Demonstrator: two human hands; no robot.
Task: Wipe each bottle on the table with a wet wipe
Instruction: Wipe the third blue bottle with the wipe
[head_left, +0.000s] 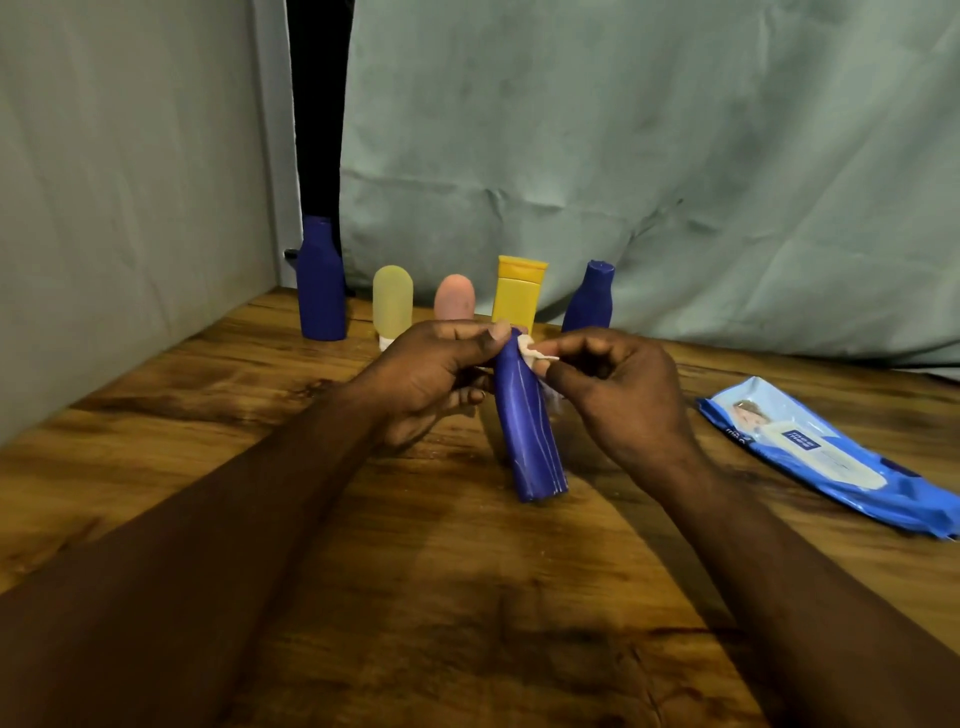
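A blue bottle (527, 436) stands tilted on the wooden table (426, 571) in the middle. My left hand (426, 374) grips its neck near the top. My right hand (623, 395) pinches a white wet wipe (532, 352) against the bottle's neck. Behind them, in a row along the back, stand a tall blue bottle (321, 283), a pale yellow tube (392, 301), a pink tube (454, 297), a yellow tube (519, 291) and a smaller blue bottle (592, 299).
A blue pack of wet wipes (826, 457) lies flat on the table at the right. Grey-green cloth hangs behind the table and a pale wall borders it on the left.
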